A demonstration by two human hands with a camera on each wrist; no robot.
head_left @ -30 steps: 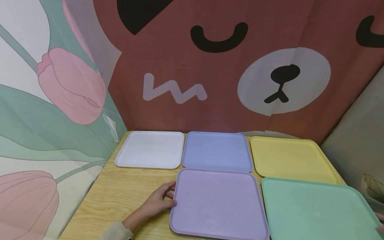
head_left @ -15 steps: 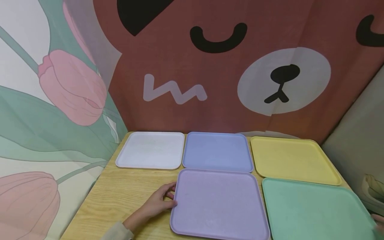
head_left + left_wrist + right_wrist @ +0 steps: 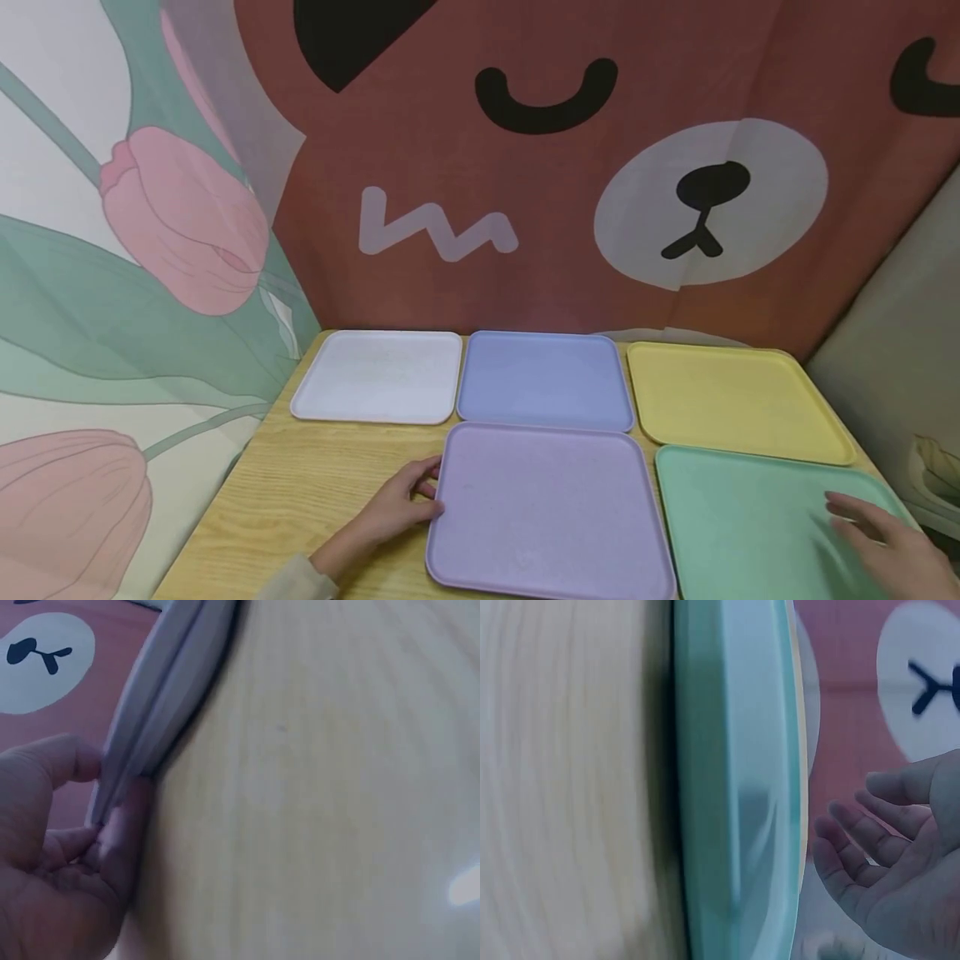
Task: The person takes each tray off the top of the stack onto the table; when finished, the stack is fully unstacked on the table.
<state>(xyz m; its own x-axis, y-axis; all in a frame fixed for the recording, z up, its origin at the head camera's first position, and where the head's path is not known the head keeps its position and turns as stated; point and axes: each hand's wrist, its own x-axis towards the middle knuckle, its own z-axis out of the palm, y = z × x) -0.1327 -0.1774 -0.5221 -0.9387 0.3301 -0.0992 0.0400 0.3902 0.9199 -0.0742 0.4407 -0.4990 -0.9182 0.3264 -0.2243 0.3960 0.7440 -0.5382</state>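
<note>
At the left edge of the purple tray my left hand pinches the rim. In the left wrist view the thumb of the left hand lies on the rim, with curled fingers against the tray's outer side. Over the right part of the mint green tray, my right hand hovers with loosely bent fingers. The right wrist view has this right hand above the green tray's edge, apart from it and holding nothing.
Behind these lie a white tray, a blue tray and a yellow tray, in a row along the back. All rest on a wooden table. A printed bear cloth hangs at the back edge.
My right hand has come in from the right edge of the head view to a place over the green tray. The left hand stays at the purple tray's edge.
</note>
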